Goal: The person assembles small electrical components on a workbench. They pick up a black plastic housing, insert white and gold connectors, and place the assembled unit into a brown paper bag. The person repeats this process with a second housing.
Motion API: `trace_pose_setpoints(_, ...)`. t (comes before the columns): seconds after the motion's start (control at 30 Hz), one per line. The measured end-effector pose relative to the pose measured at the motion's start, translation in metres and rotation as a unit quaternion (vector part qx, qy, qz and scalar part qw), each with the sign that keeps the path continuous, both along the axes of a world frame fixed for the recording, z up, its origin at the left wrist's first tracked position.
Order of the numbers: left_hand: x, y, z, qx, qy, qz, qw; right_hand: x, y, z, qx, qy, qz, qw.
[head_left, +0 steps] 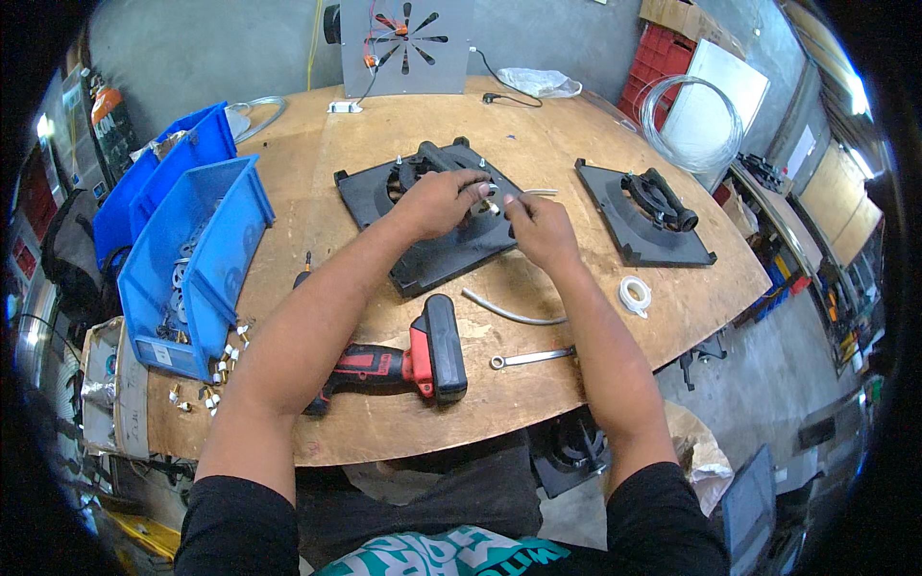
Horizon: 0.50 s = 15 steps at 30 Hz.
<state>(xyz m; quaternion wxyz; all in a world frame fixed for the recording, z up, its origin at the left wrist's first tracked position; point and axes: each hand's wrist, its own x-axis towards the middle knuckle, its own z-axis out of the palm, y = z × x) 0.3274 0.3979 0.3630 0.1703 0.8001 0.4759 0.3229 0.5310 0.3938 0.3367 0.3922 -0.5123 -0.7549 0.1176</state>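
Tabletop (317,134): black plate (442,264) under left hand (444,204) around fitting (491,205), right hand (545,230) alongside, grip unclear.

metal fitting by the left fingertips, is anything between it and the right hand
Nothing visible: the right hand is close beside the metal fitting, though contact is unclear. The drill and wrench lie nearer the person, out of the way.

The setting is suggesting a workshop: a cordless power tool (446,348) and a wrench (534,358) are lying on a wooden workbench (307,125) at lower centre, blue parts bins (225,278) are standing at left, coiled wire (693,167) is sitting upper right.
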Motion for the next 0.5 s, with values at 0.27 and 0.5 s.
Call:
trace_pose_setpoints(0.27,0.0,0.003,-0.005,0.033,0.011,0.015,0.999,-0.021,-0.009,-0.001,-0.227,0.208,0.072,0.949)
trace_pose_setpoints(0.5,0.001,0.001,-0.001,0.04,0.006,0.004,0.999,-0.011,0.003,-0.002,-0.462,0.391,0.123,0.786)
